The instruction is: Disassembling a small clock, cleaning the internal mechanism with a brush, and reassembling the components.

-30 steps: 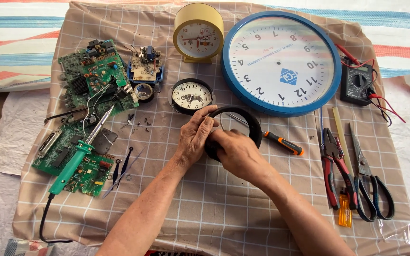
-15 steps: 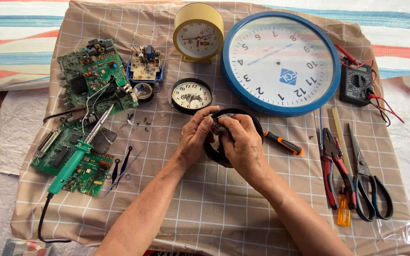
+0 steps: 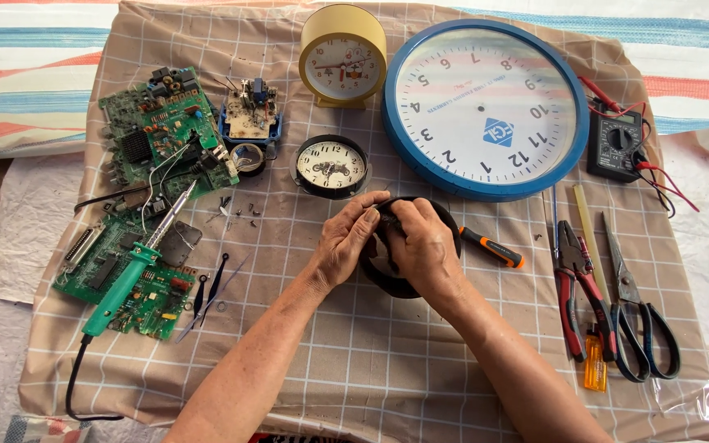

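Mid-table, on checked cloth (image 3: 354, 361): both hands clamped together on round black clock case (image 3: 387, 283), left hand (image 3: 346, 242) at its left rim, right hand (image 3: 424, 246) over top.

Risk: case slipping from fingers, knocking small black-rimmed clock (image 3: 331, 166) just beyond; loose screws (image 3: 240, 212) scattering.

Hidden: case face, whatever fingertips pinch. Orange-handled screwdriver (image 3: 494, 248) tip concealed behind right hand.

**Both hands together at centre**

Left hand (image 3: 346, 246) curled, fingers bent inward, thumb toward the right hand (image 3: 424, 246). Right hand palm down, knuckles up, fingers closed. Forearms bare, angled up from the bottom edge, converging.
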